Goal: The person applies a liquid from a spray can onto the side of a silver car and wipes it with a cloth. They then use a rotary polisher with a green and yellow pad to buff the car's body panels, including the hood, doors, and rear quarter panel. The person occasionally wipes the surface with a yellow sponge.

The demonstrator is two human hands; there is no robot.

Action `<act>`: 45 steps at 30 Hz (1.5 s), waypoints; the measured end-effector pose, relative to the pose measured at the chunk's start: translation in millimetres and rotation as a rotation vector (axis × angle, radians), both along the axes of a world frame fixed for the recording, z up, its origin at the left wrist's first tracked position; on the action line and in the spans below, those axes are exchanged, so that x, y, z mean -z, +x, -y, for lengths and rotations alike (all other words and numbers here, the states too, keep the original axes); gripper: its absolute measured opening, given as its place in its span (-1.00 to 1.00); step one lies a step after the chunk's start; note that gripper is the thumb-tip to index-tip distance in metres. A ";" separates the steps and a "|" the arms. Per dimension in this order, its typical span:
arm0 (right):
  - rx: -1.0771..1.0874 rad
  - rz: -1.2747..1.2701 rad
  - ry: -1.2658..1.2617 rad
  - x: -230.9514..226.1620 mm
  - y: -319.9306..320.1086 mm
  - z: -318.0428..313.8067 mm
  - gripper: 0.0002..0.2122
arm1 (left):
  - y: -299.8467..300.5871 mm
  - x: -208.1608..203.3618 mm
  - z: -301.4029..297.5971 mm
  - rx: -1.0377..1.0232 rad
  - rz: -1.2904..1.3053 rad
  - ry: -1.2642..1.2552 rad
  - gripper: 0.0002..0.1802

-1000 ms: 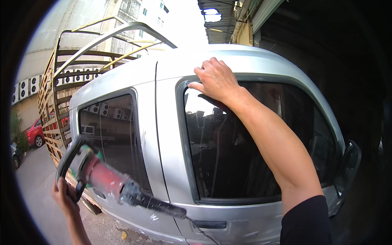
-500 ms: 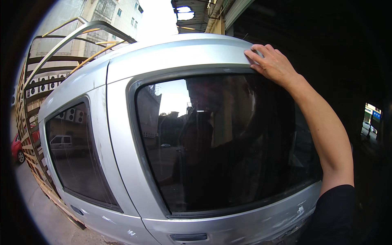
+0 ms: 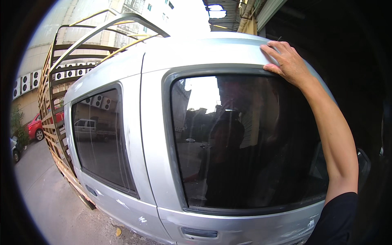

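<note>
My right hand (image 3: 287,62) rests on the silver upper frame (image 3: 220,57) of a vehicle's front door, fingers slightly bent and spread apart, with nothing in them. Its thumb lies lower, at the black seal above the dark front window (image 3: 245,139). My right forearm, ending in a dark short sleeve (image 3: 335,218), crosses in front of the window's right part. The glass is raised and mirrors a person and the street. Below it sits a dark door handle (image 3: 199,232). My left hand is out of view.
Behind the cab stands a slatted cargo bed (image 3: 57,110) with a curved metal bar (image 3: 94,30). A smaller rear window (image 3: 104,139) is at left. Scuffs (image 3: 142,219) mark the lower door. Farther off are a red car (image 3: 36,127) and wall-mounted air-conditioner units (image 3: 26,83).
The view has swung left, so the vehicle appears farther right and more of the street shows. My right hand stays at the door's upper frame, its thumb now more apart from the fingers.
</note>
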State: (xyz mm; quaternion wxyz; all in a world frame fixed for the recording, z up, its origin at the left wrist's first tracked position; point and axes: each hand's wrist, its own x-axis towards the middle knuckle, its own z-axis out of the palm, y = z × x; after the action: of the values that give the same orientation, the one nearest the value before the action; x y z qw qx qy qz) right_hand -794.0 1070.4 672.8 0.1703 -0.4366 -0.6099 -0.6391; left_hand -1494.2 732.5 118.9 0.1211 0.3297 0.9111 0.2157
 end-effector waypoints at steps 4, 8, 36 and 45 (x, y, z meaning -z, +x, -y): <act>-0.095 0.118 0.054 5.1 -111.4 -69.7 -0.41 | -3.4 13.3 6.7 -0.052 0.128 0.106 -0.48; -0.126 0.024 0.092 31.8 -211.0 -129.8 -0.45 | -8.5 20.5 8.1 -0.082 0.191 0.137 -0.50; -0.690 -1.910 -1.761 620.9 -240.3 296.9 -0.04 | 145.4 -75.9 -148.7 1.409 0.567 0.986 -0.57; -0.452 -1.361 -1.134 656.1 -296.6 206.8 0.00 | 123.7 22.3 -259.3 1.189 0.807 1.307 -0.27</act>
State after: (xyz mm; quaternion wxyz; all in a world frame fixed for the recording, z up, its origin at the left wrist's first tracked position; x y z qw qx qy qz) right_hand -1090.6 863.7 16.7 0.3741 -0.6077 -0.6713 0.2005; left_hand -1370.4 991.8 96.6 0.3067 0.6398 0.1860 0.6797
